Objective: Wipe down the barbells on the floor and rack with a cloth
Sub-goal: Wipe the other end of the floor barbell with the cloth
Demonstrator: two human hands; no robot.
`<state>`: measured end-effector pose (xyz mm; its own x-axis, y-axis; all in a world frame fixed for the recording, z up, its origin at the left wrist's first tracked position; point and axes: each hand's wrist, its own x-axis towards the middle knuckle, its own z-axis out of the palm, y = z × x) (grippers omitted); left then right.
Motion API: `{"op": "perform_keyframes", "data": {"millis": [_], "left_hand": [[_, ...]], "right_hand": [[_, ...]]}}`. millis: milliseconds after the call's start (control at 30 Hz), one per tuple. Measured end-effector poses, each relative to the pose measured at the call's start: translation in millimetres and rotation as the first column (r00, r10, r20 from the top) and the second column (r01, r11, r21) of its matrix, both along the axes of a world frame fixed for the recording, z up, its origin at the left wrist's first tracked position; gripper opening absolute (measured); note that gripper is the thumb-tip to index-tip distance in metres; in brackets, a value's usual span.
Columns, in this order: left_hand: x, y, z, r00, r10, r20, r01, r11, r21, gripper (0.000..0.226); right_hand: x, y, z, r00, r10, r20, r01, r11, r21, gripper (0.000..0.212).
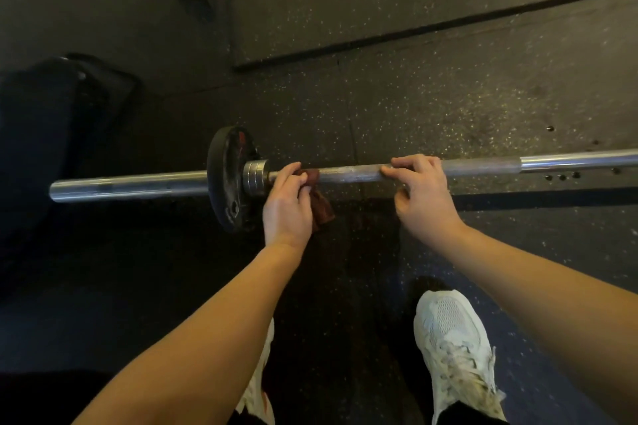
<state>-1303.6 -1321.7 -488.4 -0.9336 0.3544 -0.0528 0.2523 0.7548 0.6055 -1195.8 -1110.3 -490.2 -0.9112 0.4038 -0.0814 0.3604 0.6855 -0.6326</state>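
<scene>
On the floor, the left hand grips the cloth round the barbell beside the plate while the right hand clasps the barbell bare, so the wipe should probably slide rightward next.

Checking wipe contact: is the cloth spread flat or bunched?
Bunched. The left hand grips the cloth against the barbell shaft, a crumpled tail hanging below.

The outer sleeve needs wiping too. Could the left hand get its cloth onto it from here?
Probably yes, but not by sliding: on the barbell the weight plate stands between the left hand and the sleeve. Lifting the cloth over the plate looks unobstructed.
</scene>
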Motion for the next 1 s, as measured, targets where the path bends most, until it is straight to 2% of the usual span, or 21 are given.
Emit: {"op": "perform_keyframes", "data": {"millis": [167,267,467,600,667,800,933,1000], "left_hand": [[17,48,7,0.974,-0.226,0.023,0.227,0.973,-0.038,0.031],[14,56,11,0.960,-0.275,0.043,0.278,0.957,-0.080,0.031],[-7,3,9,0.999,-0.040,0.035,0.042,0.998,-0.051,0.028],[-2,3,7,0.998,0.061,0.030,-0.061,0.998,0.008,0.028],[6,19,6,0.998,0.018,0.064,-0.022,0.998,0.051,0.030],[18,55,5,0.986,-0.153,0.064,0.153,0.988,0.005,0.030],[11,40,5,0.985,-0.164,0.048,0.166,0.986,-0.034,0.027],[1,15,7,0.993,-0.120,0.013,0.121,0.990,-0.074,0.027]], "right_hand": [[-3,-1,1,1.000,-0.018,0.007,0.018,1.000,0.024,0.045],[-3,-1,0,1.000,-0.018,0.008,0.018,0.999,0.037,0.045],[0,0,-2,1.000,-0.014,-0.014,0.014,1.000,0.009,0.044],[1,3,0,1.000,0.006,-0.003,-0.006,1.000,-0.003,0.045],[1,3,-1,1.000,0.016,-0.004,-0.016,1.000,0.001,0.046],[-1,3,-4,1.000,0.022,-0.006,-0.021,0.999,0.045,0.047],[-2,3,-5,0.999,0.020,-0.044,-0.018,0.999,0.037,0.047],[-1,3,-5,0.999,0.020,-0.046,-0.019,1.000,0.020,0.047]]}}
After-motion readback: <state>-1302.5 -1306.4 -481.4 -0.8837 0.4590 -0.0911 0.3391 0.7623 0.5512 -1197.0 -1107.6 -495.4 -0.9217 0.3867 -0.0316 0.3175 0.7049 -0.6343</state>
